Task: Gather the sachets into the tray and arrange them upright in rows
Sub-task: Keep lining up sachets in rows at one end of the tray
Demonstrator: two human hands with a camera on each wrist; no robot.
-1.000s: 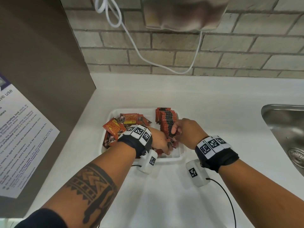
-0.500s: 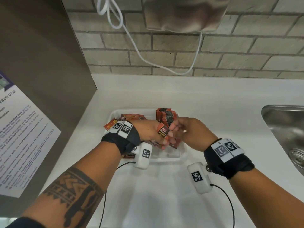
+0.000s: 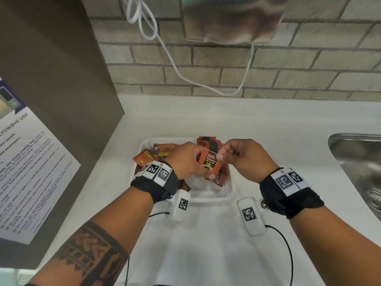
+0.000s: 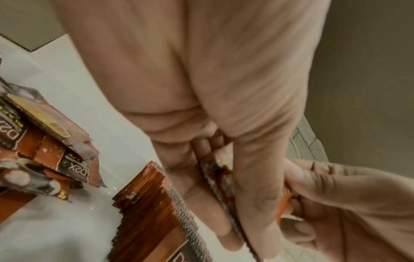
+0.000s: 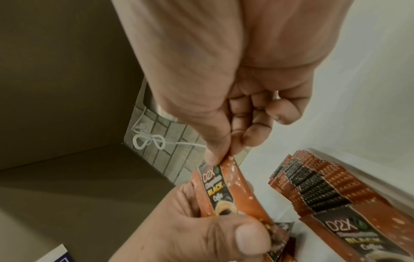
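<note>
Above the white tray [image 3: 228,188], which holds a row of upright sachets [image 3: 212,144] on its right and loose sachets [image 3: 152,154] heaped on its left, the left hand [image 3: 185,159] grips one sachet [image 3: 210,161] while the right hand [image 3: 245,155] pinches its top corner.

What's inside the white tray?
The white tray holds a row of upright coffee sachets on its right and a loose sachet pile on its left. Both hands cover its middle, so anything there stays hidden.
</note>
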